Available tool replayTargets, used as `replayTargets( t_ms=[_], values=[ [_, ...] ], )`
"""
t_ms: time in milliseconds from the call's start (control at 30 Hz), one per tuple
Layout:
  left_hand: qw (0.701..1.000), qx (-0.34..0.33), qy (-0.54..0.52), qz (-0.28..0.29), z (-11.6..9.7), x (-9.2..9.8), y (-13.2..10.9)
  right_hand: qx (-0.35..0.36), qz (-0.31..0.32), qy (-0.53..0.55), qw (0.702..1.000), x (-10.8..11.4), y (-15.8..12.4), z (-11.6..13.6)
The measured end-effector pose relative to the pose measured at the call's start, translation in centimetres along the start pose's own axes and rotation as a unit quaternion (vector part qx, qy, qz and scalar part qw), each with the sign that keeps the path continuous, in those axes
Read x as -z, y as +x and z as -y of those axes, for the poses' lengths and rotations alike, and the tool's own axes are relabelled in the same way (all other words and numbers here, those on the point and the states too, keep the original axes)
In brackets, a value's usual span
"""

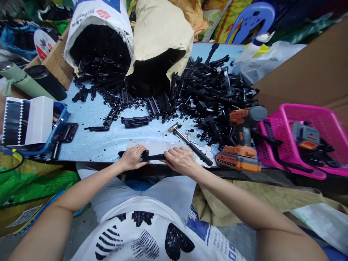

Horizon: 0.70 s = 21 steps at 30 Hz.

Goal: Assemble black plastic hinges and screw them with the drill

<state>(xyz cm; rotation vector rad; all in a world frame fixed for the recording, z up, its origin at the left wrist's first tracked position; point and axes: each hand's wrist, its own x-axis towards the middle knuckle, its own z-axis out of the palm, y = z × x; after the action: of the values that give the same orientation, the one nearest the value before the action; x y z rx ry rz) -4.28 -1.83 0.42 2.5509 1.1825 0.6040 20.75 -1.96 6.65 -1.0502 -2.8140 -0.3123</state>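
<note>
A long black plastic part [154,157] lies crosswise at the table's front edge, with both of my hands on it. My left hand [133,157] is closed round its left portion, and a bit of it sticks out past the fingers. On its right end, the fingers of my right hand [179,159] are closed. Beneath the hands is a flat piece of cardboard [154,146]. A hammer [190,143] rests just right of my right hand, its head pointing away. Beyond my hands lie a black folded bracket [136,121] and a black jointed part [108,119].
An orange cordless drill [240,139] stands on the right beside pink baskets [323,112]. Behind are a heap of black parts [209,90], a white sack [100,16] and a beige sack [160,29]. On the left sit a blue basket [63,116] and a green bottle [27,81].
</note>
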Motion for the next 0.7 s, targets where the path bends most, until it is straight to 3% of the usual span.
replayTargets(
  t_ms=[100,233,400,600,700],
  values=[
    [1.000,-0.004,-0.013,-0.008,0.1,0.0,0.0,0.023,0.008,-0.002,1.000,0.5,0.7,-0.4],
    [0.998,0.047,-0.011,-0.028,0.2,0.0,0.4,0.006,0.038,0.004,0.999,0.7,1.6,-1.0],
    [0.997,0.071,-0.025,-0.004,0.4,-0.1,0.9,-0.003,0.051,0.014,0.999,-0.2,1.6,-1.4],
    [0.994,0.063,-0.024,0.081,-0.3,-0.3,0.8,0.019,-0.008,0.035,0.999,-3.3,-0.5,-2.2],
    [0.995,0.038,-0.015,0.094,0.1,0.1,3.4,-0.018,-0.027,0.067,0.997,-5.8,-2.0,-2.5]
  ],
)
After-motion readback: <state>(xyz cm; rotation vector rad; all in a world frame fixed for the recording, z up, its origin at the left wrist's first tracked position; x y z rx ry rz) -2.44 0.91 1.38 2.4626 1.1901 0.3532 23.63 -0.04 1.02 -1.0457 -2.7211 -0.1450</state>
